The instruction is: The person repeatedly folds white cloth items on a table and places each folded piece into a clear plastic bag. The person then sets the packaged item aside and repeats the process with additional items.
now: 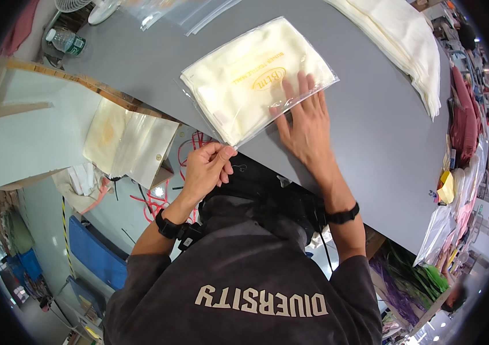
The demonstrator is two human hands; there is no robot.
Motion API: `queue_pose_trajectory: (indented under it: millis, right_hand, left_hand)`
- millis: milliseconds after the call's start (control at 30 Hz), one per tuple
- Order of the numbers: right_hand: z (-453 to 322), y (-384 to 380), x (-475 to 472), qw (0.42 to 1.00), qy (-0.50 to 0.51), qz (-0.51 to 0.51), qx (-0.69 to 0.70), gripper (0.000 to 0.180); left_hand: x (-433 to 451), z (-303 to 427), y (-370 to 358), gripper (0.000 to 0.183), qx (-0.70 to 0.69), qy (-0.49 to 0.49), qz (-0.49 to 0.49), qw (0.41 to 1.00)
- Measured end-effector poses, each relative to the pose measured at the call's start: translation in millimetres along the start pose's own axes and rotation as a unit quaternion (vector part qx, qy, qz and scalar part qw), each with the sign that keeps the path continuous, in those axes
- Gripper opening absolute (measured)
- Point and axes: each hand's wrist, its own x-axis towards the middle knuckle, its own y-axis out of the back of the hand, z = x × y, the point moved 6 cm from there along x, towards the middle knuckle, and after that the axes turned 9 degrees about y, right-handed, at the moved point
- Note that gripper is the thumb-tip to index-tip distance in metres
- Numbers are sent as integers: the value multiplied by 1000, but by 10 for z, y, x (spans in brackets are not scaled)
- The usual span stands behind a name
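A clear plastic zip bag (270, 82) with yellow print lies on the grey table and holds folded cream-white fabric (218, 95). My left hand (210, 166) pinches the bag's near left corner, at the end of its closure edge, just off the table's edge. With fingers spread, my right hand (307, 125) reaches over the bag's near edge. Its fingertips look hazy, as if seen through the film; whether they are inside the bag, I cannot tell.
Flat clear bags (184, 13) lie at the table's far side, cream fabric (399, 47) at far right. An open carton (41, 125) holding a packed bag (128, 133) stands left of the grey table (382, 172). A water bottle (66, 42) is at upper left; red strapping (156, 202) litters the floor.
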Motion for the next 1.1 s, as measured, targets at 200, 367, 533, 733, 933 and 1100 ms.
queue_pose_trajectory:
  millis: [200, 367, 533, 733, 933, 1100]
  right_hand:
    - [-497, -68, -526, 866, -270, -91, 412, 21]
    - [-690, -366, -662, 700, -389, -118, 587, 28]
    - [69, -98, -512, 711, -472, -42, 520, 32]
    - [1151, 43, -738, 796, -465, -45, 385, 24]
    - [959, 26, -804, 844, -362, -35, 394, 20]
    - [988, 77, -872, 829, -385, 44, 403, 21]
  left_hand:
    - [-25, -27, -146, 39, -39, -11, -41, 998]
    - [-29, -47, -238, 36, -100, -25, -57, 993]
    - [-126, -194, -172, 38, -29, -48, -67, 996]
    - [-234, -297, -25, 38, -112, 14, -208, 971]
    - [-101, -835, 666, 43, -185, -1, 8, 983]
    - [-612, -1836, 1670, 43, -264, 28, 133, 955]
